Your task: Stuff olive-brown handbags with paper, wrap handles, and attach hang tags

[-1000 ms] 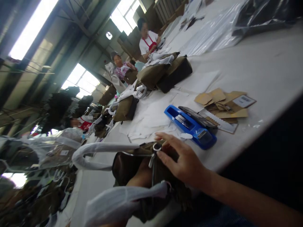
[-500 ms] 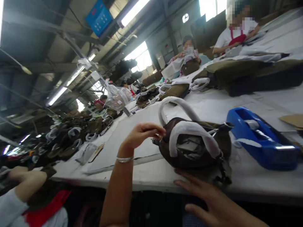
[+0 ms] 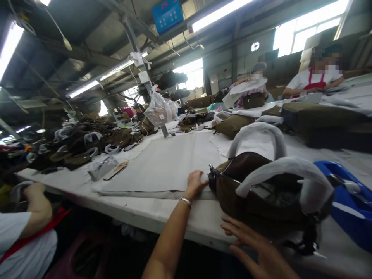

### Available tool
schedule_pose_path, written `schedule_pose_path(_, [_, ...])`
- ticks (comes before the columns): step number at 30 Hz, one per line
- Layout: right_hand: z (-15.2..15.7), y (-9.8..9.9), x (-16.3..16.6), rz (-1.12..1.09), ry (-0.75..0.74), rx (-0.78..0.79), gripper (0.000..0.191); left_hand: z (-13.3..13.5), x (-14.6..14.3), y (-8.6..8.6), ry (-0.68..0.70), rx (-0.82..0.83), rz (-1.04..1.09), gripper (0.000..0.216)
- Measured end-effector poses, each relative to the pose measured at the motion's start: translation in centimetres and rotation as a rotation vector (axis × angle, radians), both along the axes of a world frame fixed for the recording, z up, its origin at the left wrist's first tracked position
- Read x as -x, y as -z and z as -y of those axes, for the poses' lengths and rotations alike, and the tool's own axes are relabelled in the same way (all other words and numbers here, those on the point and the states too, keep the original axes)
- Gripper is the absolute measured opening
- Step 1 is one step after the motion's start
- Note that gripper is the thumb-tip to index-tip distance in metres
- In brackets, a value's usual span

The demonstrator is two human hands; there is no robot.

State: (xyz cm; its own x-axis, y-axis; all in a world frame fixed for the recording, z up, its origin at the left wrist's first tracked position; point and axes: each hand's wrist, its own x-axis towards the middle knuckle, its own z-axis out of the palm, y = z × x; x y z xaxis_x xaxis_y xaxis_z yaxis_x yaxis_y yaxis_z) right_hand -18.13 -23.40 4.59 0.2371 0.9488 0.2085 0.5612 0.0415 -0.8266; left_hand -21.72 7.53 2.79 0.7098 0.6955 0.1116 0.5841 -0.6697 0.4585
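Observation:
A dark brown handbag (image 3: 232,193) stands upright on the table, its two arched handles (image 3: 279,170) wrapped in white. The top is unzipped, and something pale shows inside. By the bag's left end is my left hand (image 3: 197,183), a bracelet on its wrist. Its thumb points at the bag and the fingers lie on the pale sheet, holding nothing. Below the front of the bag, at the table edge, my right hand (image 3: 258,248) has its fingers spread and is empty. A black strap with a buckle (image 3: 309,238) hangs at the bag's right end.
Right of the bag lies a blue tape dispenser (image 3: 348,193). A large pale sheet (image 3: 162,162) covers the table on the left. Brown bags (image 3: 95,147) are heaped farther left. A clear plastic bag (image 3: 159,110) hangs from a post. Co-workers sit across the table and at left.
The camera view has turned and come nearer the bag. My left hand has gone from touching the bag's upper left end down to the sheet beside it. My right hand stays near the front.

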Motion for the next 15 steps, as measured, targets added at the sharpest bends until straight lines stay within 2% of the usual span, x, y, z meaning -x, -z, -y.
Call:
schedule_pose_path(5, [-1.5,-1.5,0.7,-0.079,-0.041,0.011,0.044,-1.2,0.5,0.5,-0.001,0.003,-0.008,0.046])
schedule_pose_path(10, [-3.0,-3.6,1.5,-0.086,-0.086,-0.031,0.042,-1.5,0.2,0.8,-0.059,0.036,0.030,0.034])
schedule_pose_path(15, [-3.1,-3.3,1.2,-0.185,-0.071,-0.052,0.041,-2.4,0.6,0.7,-0.120,0.110,0.129,0.027])
